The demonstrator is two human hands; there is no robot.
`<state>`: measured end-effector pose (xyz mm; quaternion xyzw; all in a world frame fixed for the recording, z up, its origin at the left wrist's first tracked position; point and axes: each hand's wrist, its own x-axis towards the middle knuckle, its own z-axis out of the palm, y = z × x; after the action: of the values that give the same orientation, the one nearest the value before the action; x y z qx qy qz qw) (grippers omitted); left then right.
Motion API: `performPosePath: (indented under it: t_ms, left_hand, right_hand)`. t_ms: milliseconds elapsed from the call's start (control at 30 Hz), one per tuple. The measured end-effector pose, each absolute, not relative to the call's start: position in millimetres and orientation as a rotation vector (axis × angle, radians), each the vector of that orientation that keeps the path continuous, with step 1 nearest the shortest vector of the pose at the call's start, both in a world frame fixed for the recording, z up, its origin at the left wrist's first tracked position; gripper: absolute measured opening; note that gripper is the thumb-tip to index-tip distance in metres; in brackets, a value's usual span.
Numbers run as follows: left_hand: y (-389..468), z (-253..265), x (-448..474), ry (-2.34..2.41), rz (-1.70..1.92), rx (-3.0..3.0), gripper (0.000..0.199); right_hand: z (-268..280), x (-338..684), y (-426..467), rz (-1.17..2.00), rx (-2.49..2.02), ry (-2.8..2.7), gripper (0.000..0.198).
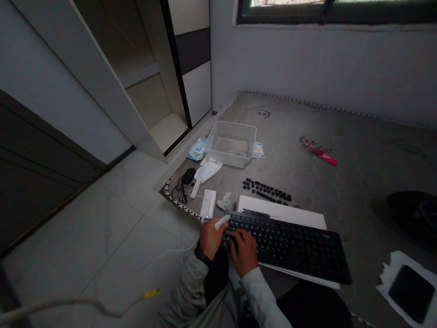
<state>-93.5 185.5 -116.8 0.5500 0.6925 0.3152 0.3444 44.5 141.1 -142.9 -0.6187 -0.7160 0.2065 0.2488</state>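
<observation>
left hand (210, 239) of the person is curled, almost closed, around a small white piece (222, 222), which may be a folded tissue or a tool; i cannot tell which. right hand (244, 251) has its fingers half spread and bent, touching the left end of the black keyboard (291, 243); whether they pinch some small thing there, i cannot see. the keyboard rests on a flat white box (288, 210), whose inside is hidden. just beyond, on the bed (346, 187), loose black keys (266, 189) lie in rough rows, so i judge that the step in hand is close work on the keyboard with part of its keys taken off. in my opinion, the next move calls for light, exact fingertips and a steady keyboard. farther away stands a clear plastic tub (236, 160); its bottom can be seen through the wall, but if small pieces lie in it, i cannot tell. on its left is a blue-and-white packet (196, 150), and on its right a smaller white packet (258, 150); their contents do not show.
</observation>
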Motion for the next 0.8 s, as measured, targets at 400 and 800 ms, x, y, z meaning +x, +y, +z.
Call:
performPosePath:
  t_ms: [400,800]
  left_hand:
    - [188.6,-131.3,-102.0,1.658,0.792,1.229,0.037]
    - [188.5,-127.3,-98.1,1.772,0.782,1.181,0.034]
  right_hand:
    - [-141.3,44.2,173.7,0.677,-1.818,-1.736,0.024]
    - [-127.7,36.5,180.3,0.678,-1.948,-1.693,0.022]
